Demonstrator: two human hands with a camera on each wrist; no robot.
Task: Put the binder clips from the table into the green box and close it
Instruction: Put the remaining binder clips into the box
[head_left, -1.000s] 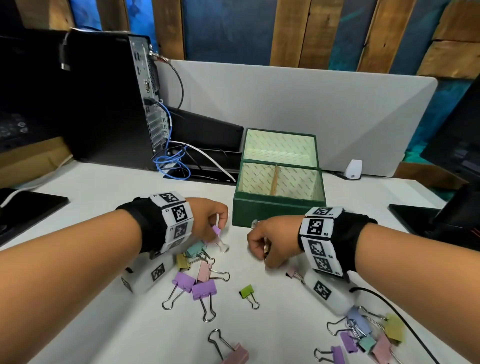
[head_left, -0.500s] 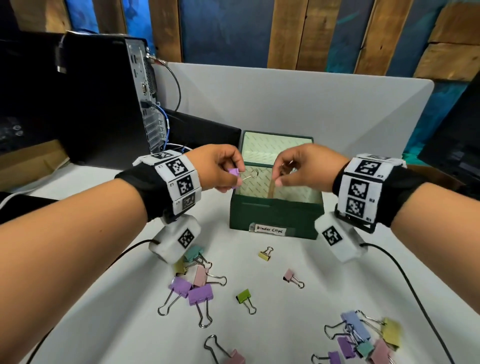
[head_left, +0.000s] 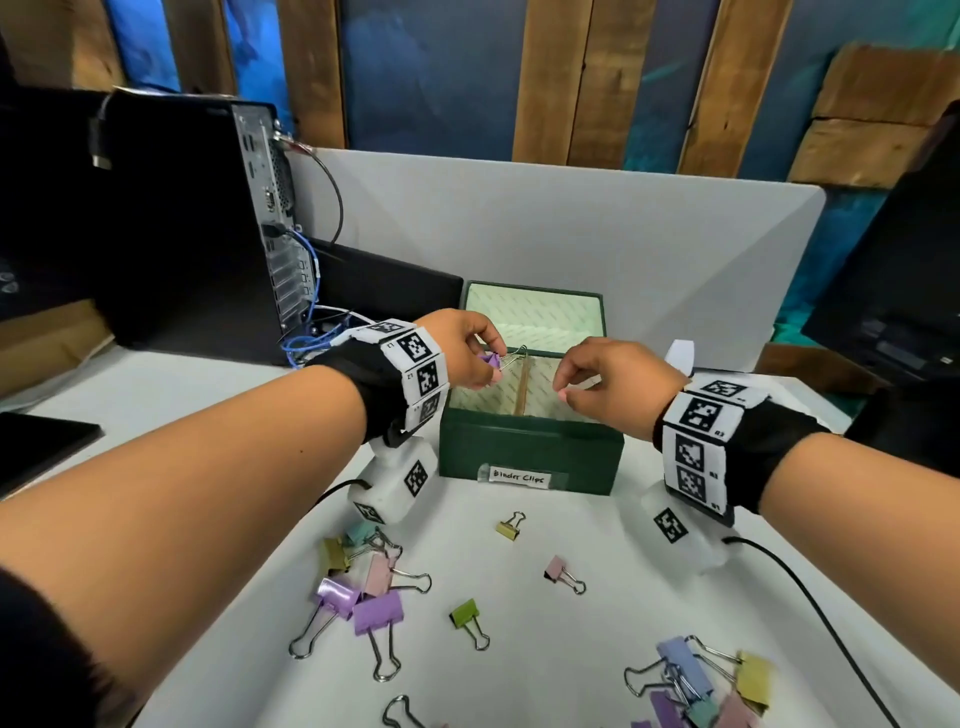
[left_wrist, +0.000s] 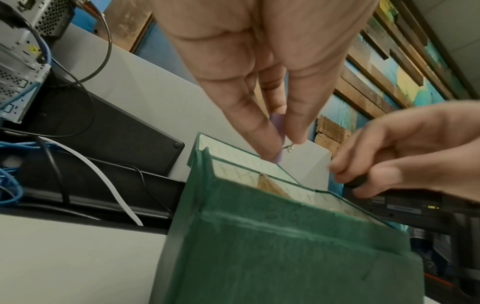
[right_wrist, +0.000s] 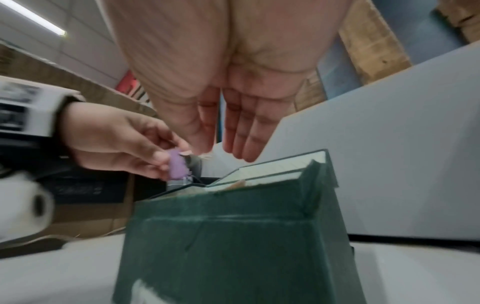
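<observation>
The green box (head_left: 530, 452) stands open on the white table, its lid (head_left: 535, 312) tipped back and a wooden divider inside. My left hand (head_left: 491, 358) pinches a purple binder clip (head_left: 488, 360) above the left compartment. The same clip (right_wrist: 176, 166) shows in the right wrist view, and again as a purple clip (left_wrist: 276, 127) between fingertips. My right hand (head_left: 563, 392) hovers over the right compartment. Its thumb and fingers (right_wrist: 241, 133) are apart with nothing between them. Loose clips lie in a left cluster (head_left: 363, 582), a right cluster (head_left: 701, 686) and singly (head_left: 511, 527).
A black computer tower (head_left: 197, 223) with blue cables (head_left: 311, 332) stands at the back left, and a grey partition (head_left: 571, 234) runs behind the box. A dark laptop (head_left: 41, 447) lies at the left edge. A black cable (head_left: 810, 597) trails from my right wrist.
Both hands rose from the table to above the box, the left carrying the purple clip. The right hand's pinch has loosened into parted fingers.
</observation>
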